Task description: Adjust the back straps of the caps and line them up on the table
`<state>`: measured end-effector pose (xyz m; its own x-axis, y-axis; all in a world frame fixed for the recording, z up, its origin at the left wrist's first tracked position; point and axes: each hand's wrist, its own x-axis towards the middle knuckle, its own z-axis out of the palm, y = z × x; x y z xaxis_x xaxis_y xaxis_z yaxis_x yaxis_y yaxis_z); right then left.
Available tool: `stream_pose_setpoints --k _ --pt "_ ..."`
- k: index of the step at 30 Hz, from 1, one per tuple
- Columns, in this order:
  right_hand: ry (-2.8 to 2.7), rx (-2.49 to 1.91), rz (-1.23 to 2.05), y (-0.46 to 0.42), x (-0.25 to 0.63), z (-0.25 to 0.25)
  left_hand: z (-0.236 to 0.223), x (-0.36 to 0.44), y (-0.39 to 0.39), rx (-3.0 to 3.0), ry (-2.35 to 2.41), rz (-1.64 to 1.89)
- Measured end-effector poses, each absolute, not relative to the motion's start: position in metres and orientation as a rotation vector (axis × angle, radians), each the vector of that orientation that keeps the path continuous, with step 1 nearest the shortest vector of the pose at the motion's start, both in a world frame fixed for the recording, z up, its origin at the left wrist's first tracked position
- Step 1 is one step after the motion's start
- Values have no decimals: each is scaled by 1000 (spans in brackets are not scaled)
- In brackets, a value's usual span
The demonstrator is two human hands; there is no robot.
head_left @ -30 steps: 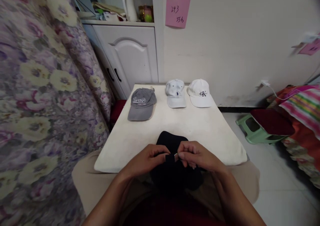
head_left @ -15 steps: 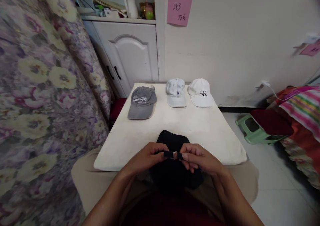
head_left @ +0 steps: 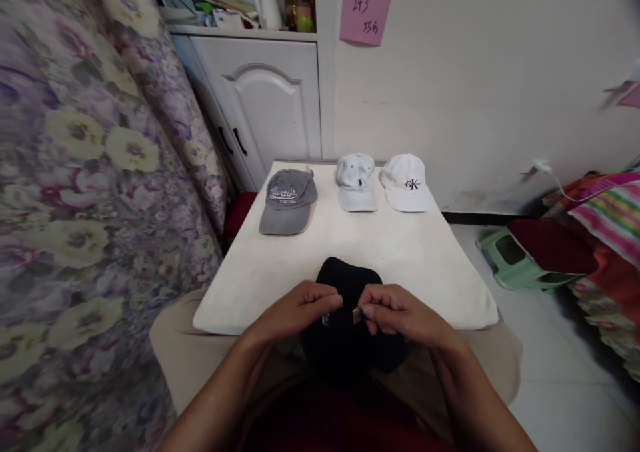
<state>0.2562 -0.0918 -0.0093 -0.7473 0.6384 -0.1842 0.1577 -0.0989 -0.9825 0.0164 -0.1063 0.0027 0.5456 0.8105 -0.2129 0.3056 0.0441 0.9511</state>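
A black cap point(head_left: 350, 282) lies at the near edge of the white table point(head_left: 280, 272), partly over my lap. My left hand point(head_left: 295, 312) and my right hand point(head_left: 400, 315) are both closed in a pinch on the cap's back strap point(head_left: 343, 317), where a small metal buckle shows between my fingertips. Further back on the table stand a grey cap point(head_left: 289, 200) with white lettering, a pale blue cap point(head_left: 356, 180) and a white cap point(head_left: 406, 182) with a dark logo.
A floral curtain point(head_left: 90, 172) hangs close on the left. A white cabinet point(head_left: 265, 99) stands behind the table, with a pink note point(head_left: 367, 5) on the wall. A green stool point(head_left: 520, 262) and striped bedding point(head_left: 605, 225) are on the right.
My fingertips have drawn closer together on the strap, and the strap's end has turned so the buckle shows. The view has shifted slightly; the caps on the table have not moved.
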Motion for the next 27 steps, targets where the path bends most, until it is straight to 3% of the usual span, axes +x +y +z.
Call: stream_pose_setpoints --k 27 --pt "-1730 -796 1933 -88 254 -14 2 23 -108 1444 1035 475"
